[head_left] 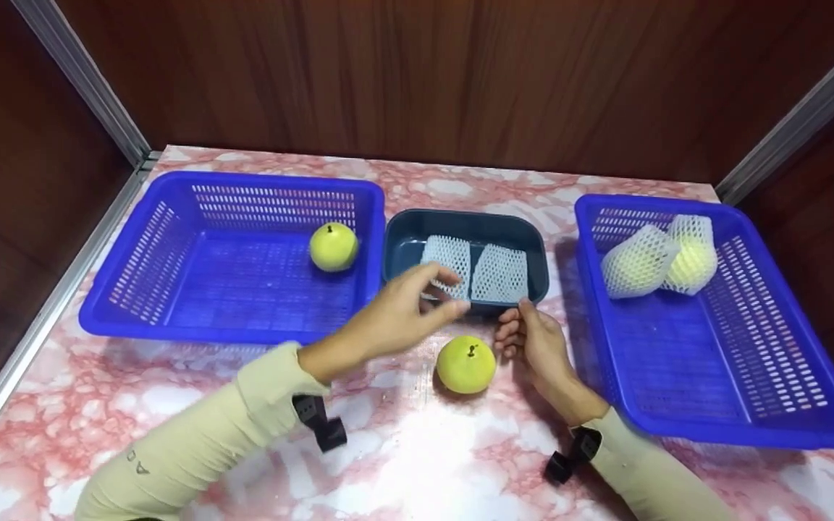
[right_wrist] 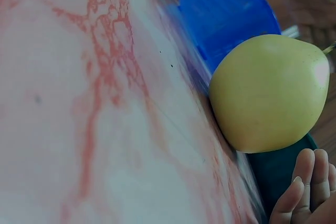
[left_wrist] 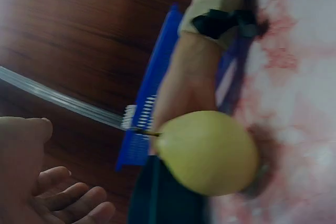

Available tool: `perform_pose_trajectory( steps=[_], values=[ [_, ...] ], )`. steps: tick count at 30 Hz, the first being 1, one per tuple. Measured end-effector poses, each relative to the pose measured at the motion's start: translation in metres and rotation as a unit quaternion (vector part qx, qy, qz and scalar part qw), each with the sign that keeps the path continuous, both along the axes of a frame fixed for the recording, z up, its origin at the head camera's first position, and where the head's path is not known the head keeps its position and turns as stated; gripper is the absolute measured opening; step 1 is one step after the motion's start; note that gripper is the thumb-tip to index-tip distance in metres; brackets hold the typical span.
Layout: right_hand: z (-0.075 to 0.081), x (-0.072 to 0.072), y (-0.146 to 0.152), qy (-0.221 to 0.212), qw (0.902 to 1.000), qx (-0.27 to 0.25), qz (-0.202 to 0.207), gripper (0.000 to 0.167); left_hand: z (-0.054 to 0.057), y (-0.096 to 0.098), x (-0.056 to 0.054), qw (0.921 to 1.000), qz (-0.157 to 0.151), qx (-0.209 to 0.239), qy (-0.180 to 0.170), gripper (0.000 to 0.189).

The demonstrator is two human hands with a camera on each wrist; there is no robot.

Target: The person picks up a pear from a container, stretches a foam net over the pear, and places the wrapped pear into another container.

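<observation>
A yellow-green pear point(head_left: 465, 365) stands upright on the table between my two hands, its stem upward. Behind it sits a dark teal box point(head_left: 402, 242) holding two white foam net sleeves point(head_left: 448, 250). My left hand point(head_left: 406, 307) hovers at the box's front edge, over the left sleeve, thumb and fingers apart with nothing between them. At the front right corner of the box, my right hand point(head_left: 544, 347) has a fingertip at the rim. Its fingers are loosely extended in the right wrist view, beside the pear point(right_wrist: 270, 93), and hold nothing.
On the left, a blue basket point(head_left: 229, 334) contains one bare pear point(head_left: 334, 247). The blue basket point(head_left: 609, 362) on the right contains two pears in foam nets point(head_left: 640, 262). Dark wood panels point(head_left: 417, 79) stand behind and beside the marbled table point(head_left: 417, 463).
</observation>
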State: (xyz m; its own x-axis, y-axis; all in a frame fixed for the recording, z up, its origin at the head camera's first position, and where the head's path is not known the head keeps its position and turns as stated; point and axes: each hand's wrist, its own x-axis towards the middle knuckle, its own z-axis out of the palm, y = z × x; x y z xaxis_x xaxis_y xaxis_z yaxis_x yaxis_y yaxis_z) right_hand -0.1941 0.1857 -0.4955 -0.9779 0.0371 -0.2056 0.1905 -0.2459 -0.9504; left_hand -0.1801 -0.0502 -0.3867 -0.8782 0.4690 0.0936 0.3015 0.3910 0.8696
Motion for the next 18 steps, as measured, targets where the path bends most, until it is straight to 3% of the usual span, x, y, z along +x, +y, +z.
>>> perform_pose_trajectory(
  steps=[5,8,10,13,15,18],
  values=[
    [-0.001,0.0,0.0,-0.003,1.0,-0.002,-0.005,0.048,0.033,0.004,-0.028,0.9991,0.024,-0.008,-0.035,0.04],
    [-0.001,0.001,0.0,-0.002,1.0,-0.006,-0.007,0.048,0.046,0.008,-0.05,0.9943,0.039,0.012,-0.099,0.043],
    [-0.002,0.001,0.0,-0.003,1.0,-0.006,-0.005,0.048,0.05,0.01,-0.064,0.9863,0.055,0.039,-0.151,0.047],
    [-0.001,0.002,-0.001,-0.003,1.0,-0.007,-0.001,0.048,0.053,0.012,-0.083,0.9674,0.075,0.082,-0.228,0.055],
    [-0.001,0.002,-0.001,-0.001,1.0,-0.006,0.002,0.048,0.054,0.012,-0.096,0.9585,0.084,0.093,-0.256,0.058],
    [0.0,0.001,-0.001,0.004,1.0,0.001,0.0,0.047,0.055,0.012,-0.113,0.9514,0.092,0.084,-0.282,0.061]
  ],
)
